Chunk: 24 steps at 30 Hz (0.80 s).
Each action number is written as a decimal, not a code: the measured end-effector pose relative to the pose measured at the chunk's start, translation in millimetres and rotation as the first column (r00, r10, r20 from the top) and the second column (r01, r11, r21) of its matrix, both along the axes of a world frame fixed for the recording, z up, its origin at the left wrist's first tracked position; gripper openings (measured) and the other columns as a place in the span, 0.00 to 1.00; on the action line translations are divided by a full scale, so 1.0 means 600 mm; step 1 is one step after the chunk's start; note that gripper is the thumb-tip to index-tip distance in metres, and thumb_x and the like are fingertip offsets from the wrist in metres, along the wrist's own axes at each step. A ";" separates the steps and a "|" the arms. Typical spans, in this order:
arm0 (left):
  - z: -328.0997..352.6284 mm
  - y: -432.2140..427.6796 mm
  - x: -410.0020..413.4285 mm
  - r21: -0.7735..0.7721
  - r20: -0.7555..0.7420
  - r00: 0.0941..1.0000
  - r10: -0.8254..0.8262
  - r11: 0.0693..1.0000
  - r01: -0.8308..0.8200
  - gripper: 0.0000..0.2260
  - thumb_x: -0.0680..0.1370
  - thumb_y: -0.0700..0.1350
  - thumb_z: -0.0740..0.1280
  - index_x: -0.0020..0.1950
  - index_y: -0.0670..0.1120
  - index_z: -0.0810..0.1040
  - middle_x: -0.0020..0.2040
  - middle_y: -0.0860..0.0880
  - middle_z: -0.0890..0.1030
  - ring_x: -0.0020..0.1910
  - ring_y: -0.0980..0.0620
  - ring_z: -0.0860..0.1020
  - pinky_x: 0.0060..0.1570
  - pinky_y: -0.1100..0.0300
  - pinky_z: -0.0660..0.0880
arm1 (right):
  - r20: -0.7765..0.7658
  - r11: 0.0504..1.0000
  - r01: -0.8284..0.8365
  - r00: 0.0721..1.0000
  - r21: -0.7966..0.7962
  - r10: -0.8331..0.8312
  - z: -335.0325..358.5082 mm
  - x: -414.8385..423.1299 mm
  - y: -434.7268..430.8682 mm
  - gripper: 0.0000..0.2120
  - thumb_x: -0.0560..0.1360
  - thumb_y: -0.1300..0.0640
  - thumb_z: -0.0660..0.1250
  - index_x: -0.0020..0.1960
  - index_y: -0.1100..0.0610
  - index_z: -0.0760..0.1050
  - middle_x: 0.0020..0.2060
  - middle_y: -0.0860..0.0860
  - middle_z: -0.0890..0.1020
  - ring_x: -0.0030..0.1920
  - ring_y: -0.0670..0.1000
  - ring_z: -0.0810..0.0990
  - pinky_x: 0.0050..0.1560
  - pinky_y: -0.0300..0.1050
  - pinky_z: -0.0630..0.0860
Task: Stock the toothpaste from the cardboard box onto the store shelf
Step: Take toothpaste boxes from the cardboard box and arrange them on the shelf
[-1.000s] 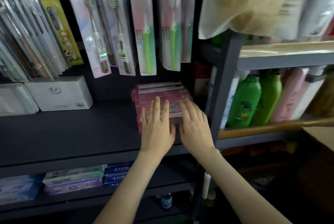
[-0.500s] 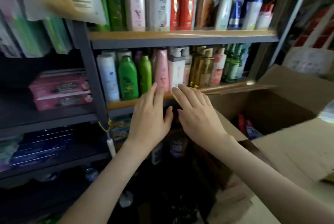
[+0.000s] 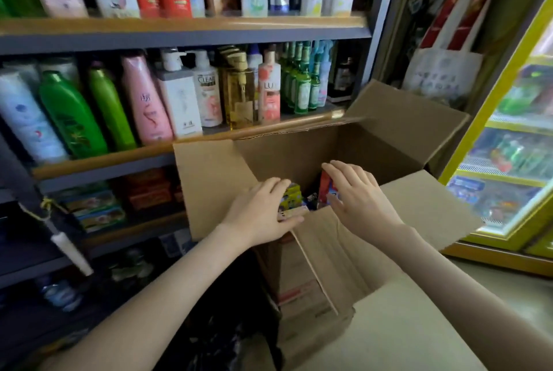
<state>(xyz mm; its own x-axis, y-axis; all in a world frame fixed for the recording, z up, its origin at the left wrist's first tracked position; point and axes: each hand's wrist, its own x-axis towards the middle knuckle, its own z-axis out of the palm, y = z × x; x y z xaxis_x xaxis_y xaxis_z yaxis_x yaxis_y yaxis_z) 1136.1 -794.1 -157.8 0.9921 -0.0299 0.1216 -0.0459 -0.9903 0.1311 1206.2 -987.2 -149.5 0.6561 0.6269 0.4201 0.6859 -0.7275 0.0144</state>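
Note:
An open cardboard box [image 3: 299, 155] stands in front of the store shelf [image 3: 98, 165], flaps spread. Inside it I see yellow-and-blue toothpaste packs [image 3: 291, 195] and an upright red toothpaste box [image 3: 324, 188]. My left hand [image 3: 260, 212] reaches in with fingers straight, lying over the yellow-and-blue packs, its thumb at the box's near edge. My right hand [image 3: 359, 200] is at the red toothpaste box, fingers over its top and thumb on its front, pinching it. The rest of the box's contents are hidden by my hands and the flaps.
Shampoo bottles [image 3: 143, 101] fill the shelf just behind and left of the box. Small packaged goods [image 3: 98, 209] sit on the lower shelf. A yellow-framed glass cabinet [image 3: 508, 146] stands on the right, a tote bag [image 3: 440, 74] hanging beside it.
My view swung right from the pink toothpaste stack on the dark shelf to the cardboard box. Both hands left the stack, crossed the shelf front, and now reach into the box.

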 end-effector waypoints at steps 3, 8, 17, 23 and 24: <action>-0.025 -0.009 0.060 -0.008 -0.002 0.998 0.070 0.998 -0.070 0.35 0.75 0.69 0.57 0.76 0.50 0.60 0.73 0.52 0.65 0.68 0.49 0.69 0.62 0.55 0.68 | -0.012 0.992 -0.110 0.994 -0.064 0.110 -0.019 0.072 -0.013 0.27 0.75 0.59 0.68 0.72 0.60 0.65 0.67 0.57 0.72 0.66 0.59 0.71 0.64 0.53 0.69; -0.039 -0.014 0.151 0.135 -0.029 0.985 0.169 0.977 -0.164 0.36 0.75 0.70 0.54 0.76 0.50 0.59 0.72 0.49 0.67 0.67 0.46 0.70 0.61 0.53 0.69 | -0.011 0.948 -0.259 0.965 -0.182 0.262 -0.034 0.205 -0.010 0.30 0.69 0.59 0.74 0.69 0.63 0.70 0.61 0.59 0.77 0.58 0.60 0.78 0.53 0.52 0.77; -0.072 -0.051 0.157 0.300 -0.223 0.952 0.212 0.944 -0.140 0.36 0.68 0.70 0.53 0.61 0.47 0.81 0.61 0.41 0.79 0.57 0.43 0.79 0.62 0.45 0.72 | -0.308 0.715 -0.546 0.838 -0.437 0.451 -0.084 0.337 0.005 0.39 0.75 0.44 0.66 0.78 0.55 0.50 0.71 0.52 0.65 0.67 0.53 0.67 0.62 0.48 0.70; -0.081 -0.058 0.155 0.310 -0.310 0.930 0.198 0.946 -0.098 0.32 0.69 0.67 0.55 0.59 0.47 0.81 0.59 0.43 0.81 0.57 0.46 0.80 0.64 0.47 0.71 | -0.621 0.495 -0.719 0.685 -0.488 0.381 -0.136 0.361 0.058 0.33 0.75 0.47 0.67 0.73 0.55 0.56 0.67 0.55 0.68 0.64 0.57 0.71 0.57 0.51 0.73; -0.080 -0.057 0.157 0.304 -0.346 0.920 0.186 0.949 -0.078 0.31 0.68 0.66 0.56 0.59 0.48 0.81 0.58 0.44 0.81 0.56 0.46 0.80 0.62 0.48 0.73 | -0.660 0.465 -0.744 0.655 -0.479 0.367 -0.145 0.361 0.062 0.34 0.75 0.46 0.68 0.73 0.55 0.56 0.67 0.55 0.68 0.64 0.57 0.71 0.56 0.51 0.73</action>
<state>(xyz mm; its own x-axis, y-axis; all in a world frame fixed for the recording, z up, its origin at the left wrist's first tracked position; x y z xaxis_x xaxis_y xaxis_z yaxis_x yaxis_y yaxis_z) 1230.0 -828.4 -205.9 0.9615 0.1258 -0.2442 0.0856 -0.9819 -0.1690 1423.0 -949.7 -236.6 0.0184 0.8709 -0.4911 0.9926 -0.0751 -0.0959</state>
